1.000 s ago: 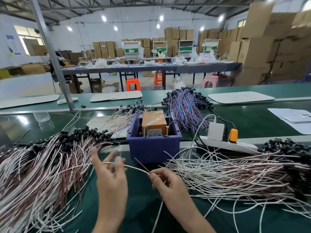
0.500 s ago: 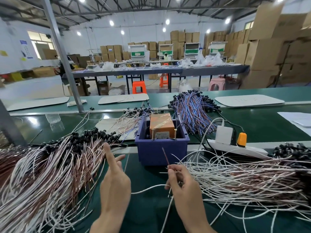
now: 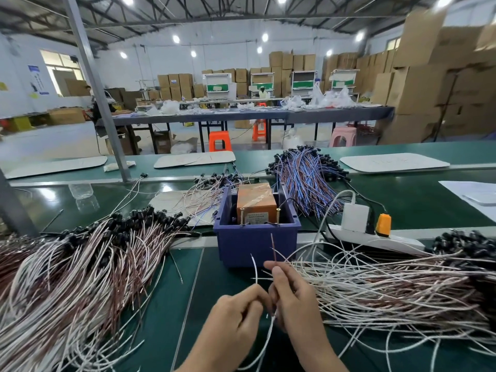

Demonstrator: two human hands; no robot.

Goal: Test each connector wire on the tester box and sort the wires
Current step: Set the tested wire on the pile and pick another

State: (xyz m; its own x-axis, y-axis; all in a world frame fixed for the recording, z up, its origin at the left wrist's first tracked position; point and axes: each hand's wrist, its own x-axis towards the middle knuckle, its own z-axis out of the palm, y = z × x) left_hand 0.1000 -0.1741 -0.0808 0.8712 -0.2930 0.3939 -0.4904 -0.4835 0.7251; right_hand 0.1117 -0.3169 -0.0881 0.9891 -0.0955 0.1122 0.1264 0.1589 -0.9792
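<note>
Head view of a wire-testing station on a green bench [image 3: 161, 304]. Both hands meet near the centre, just in front of the blue bin [image 3: 255, 244]. The left hand [image 3: 236, 318] has its fingers curled and pinches the white lead [image 3: 254, 268] of one connector wire [image 3: 269, 335]. The right hand [image 3: 295, 299], fingers likewise curled, pinches the brown lead [image 3: 273, 247] of the same wire between thumb and forefinger. Both lead ends point up toward the bin without touching it, and the rest of the wire trails toward the near edge between the wrists.

The orange tester box [image 3: 256, 201] sits inside the blue bin, with two brass posts [image 3: 242, 216] standing upright at the bin's near wall. A large pile of white and brown wires [image 3: 80, 277] with black connectors lies to the left. A second, flatter spread of wires [image 3: 389, 288] lies to the right, touching the right hand. A bundle of blue and purple wires [image 3: 306, 181] lies beyond the bin on the far right side. A white power strip [image 3: 397, 240], carrying a white adapter [image 3: 354, 217] and an orange plug [image 3: 383, 222], lies right of the bin.
</note>
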